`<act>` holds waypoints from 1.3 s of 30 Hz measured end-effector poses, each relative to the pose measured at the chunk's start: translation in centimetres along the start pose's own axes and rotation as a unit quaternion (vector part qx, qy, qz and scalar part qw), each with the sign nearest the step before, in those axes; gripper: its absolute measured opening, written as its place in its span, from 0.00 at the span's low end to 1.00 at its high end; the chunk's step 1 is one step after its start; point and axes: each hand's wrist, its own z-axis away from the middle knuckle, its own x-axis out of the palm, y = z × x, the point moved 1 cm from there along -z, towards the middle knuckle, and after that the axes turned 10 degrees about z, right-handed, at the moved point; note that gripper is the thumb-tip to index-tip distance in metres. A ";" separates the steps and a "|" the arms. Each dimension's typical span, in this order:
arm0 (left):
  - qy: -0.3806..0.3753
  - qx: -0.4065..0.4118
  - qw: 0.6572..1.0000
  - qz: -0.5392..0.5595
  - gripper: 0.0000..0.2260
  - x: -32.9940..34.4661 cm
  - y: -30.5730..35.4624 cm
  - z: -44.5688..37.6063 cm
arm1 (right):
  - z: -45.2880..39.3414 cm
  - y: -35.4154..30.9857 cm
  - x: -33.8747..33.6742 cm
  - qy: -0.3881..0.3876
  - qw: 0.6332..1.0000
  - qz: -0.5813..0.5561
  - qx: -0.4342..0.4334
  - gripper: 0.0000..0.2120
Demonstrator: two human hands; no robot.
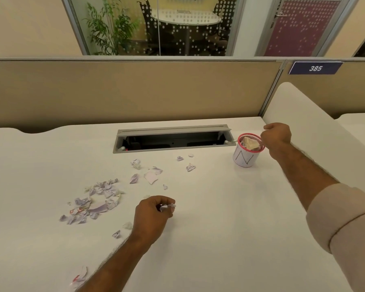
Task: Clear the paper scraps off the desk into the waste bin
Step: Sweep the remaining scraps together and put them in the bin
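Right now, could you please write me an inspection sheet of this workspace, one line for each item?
Surface: white desk with an open grey cable tray at the back.
Job's things: small white waste bin with red mesh rim at right, crumpled paper inside; torn purple-white paper scraps piled at left, more scattered toward the middle.
Clutter: nothing seen besides the scraps.
Hands: left hand pinches a small crumpled paper scrap over the desk; right hand is curled at the bin's rim, its contents hidden.
Cables: nothing clearly seen; tray interior is dark.
Surroundings: beige partition, blue sign "385", glass-walled room with green plant.
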 end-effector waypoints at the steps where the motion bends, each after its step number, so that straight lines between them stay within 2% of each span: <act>1: 0.004 0.001 1.000 0.008 0.07 -0.1 0.1 0.1 | 0.8 0.3 -0.1 0.015 1.000 -0.018 0.000 0.16; 2: 0.010 0.002 1.000 0.019 0.07 -0.1 0.3 0.2 | 1.7 0.7 -0.1 0.028 0.999 -0.024 -0.010 0.15; 4: 0.021 0.007 0.999 0.041 0.07 -0.1 0.6 0.3 | 4.7 1.1 0.0 0.006 0.995 -0.099 -0.013 0.11; 7: 0.021 0.018 0.998 0.065 0.06 0.5 1.2 0.5 | 11.6 2.4 1.6 -0.150 0.956 -0.250 0.016 0.09; 9: 0.009 0.025 0.996 0.088 0.06 1.1 1.8 0.8 | 16.7 3.4 3.1 -0.279 0.903 -0.319 0.072 0.08; 11: 0.007 0.041 0.994 0.100 0.10 1.8 2.2 1.1 | 20.7 4.3 4.3 -0.352 0.860 -0.347 0.126 0.10; 14: 0.001 0.073 0.994 0.077 0.14 2.6 2.2 1.5 | 24.8 5.3 5.7 -0.395 0.804 -0.394 0.207 0.15; 18: -0.027 0.100 0.995 0.011 0.15 3.7 1.8 2.3 | 27.6 5.5 6.6 -0.423 0.694 -0.493 0.312 0.16; 22: -0.065 0.178 0.977 -0.101 0.11 4.2 1.6 2.9 | 27.8 6.2 7.2 -0.417 0.641 -0.537 0.357 0.15; 25: -0.058 0.215 0.965 -0.140 0.12 3.2 0.7 2.7 | 27.0 6.6 7.4 -0.416 0.655 -0.520 0.356 0.12; 27: -0.024 0.224 0.961 -0.163 0.12 2.0 -0.5 2.4 | 26.4 6.7 7.5 -0.416 0.670 -0.503 0.354 0.13; 29: 0.024 0.221 0.947 -0.233 0.13 0.6 -1.8 2.0 | 25.8 6.7 7.5 -0.414 0.676 -0.494 0.358 0.14; 31: 0.063 0.168 0.923 -0.339 0.17 -0.8 -3.3 1.6 | 25.0 6.9 7.4 -0.409 0.684 -0.488 0.356 0.14; 33: 0.062 0.083 0.907 -0.409 0.21 -2.1 -4.6 1.2 | 24.2 7.1 7.2 -0.402 0.692 -0.486 0.351 0.15; 35: 0.043 0.032 0.913 -0.405 0.21 -2.7 -5.9 1.2 | 23.3 7.3 7.0 -0.394 0.700 -0.484 0.346 0.15; 39: 0.050 0.089 0.934 -0.342 0.17 -3.0 -7.5 2.1 | 21.4 7.6 6.2 -0.379 0.711 -0.485 0.339 0.16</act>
